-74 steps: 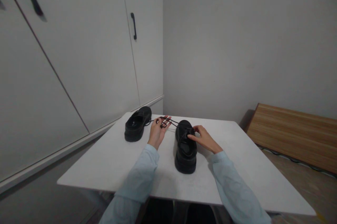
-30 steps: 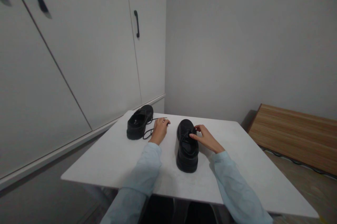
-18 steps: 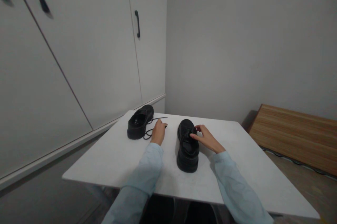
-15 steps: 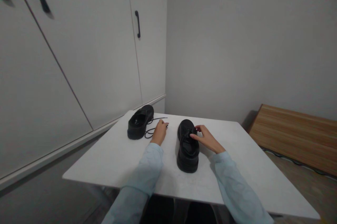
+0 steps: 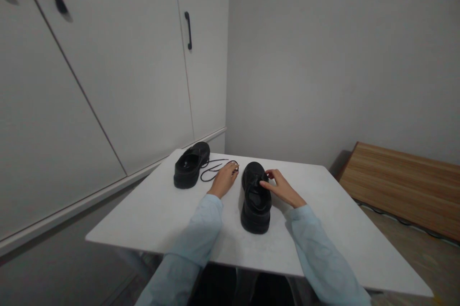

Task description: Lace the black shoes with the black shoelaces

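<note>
Two black shoes stand on a white table. The near shoe points away from me in the middle. My right hand rests on its upper right side, fingertips pinching near the tongue. My left hand lies on the table just left of that shoe, fingers spread over the end of a loose black lace. The lace loops on the tabletop between my left hand and the far shoe, which sits at the table's back left corner.
White cupboard doors with black handles fill the left side. A grey wall stands behind the table. A wooden board lies low at the right beyond the table edge.
My left hand let the lace drop from the air onto the table, then slid right toward the near shoe, dragging the lace end along. My right hand stayed on the shoe.
</note>
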`<action>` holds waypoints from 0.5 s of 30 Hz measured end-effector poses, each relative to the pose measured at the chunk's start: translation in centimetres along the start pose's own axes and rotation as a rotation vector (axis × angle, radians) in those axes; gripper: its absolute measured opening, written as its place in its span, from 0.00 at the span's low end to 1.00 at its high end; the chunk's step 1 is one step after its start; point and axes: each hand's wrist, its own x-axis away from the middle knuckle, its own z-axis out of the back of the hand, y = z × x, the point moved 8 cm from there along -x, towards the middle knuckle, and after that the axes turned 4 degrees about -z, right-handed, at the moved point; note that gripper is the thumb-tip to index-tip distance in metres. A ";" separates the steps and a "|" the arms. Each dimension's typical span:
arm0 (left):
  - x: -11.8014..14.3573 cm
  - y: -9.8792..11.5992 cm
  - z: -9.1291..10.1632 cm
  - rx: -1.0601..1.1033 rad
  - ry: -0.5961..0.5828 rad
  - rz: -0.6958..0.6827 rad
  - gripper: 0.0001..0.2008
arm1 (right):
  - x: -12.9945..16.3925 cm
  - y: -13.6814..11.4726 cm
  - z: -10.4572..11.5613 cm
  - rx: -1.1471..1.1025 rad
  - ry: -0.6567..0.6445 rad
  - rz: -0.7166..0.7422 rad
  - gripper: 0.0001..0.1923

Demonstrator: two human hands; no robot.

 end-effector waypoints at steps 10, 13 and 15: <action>0.9 -0.5 0.3 -0.169 -0.063 0.108 0.18 | 0.1 -0.3 -0.1 0.028 -0.011 0.012 0.22; 1.0 0.4 -1.0 -0.132 -0.202 0.026 0.17 | 0.1 -0.5 0.0 0.020 -0.005 0.011 0.22; 1.2 0.2 -1.6 -0.140 -0.250 0.051 0.16 | 0.1 -0.5 0.0 0.017 -0.003 0.004 0.22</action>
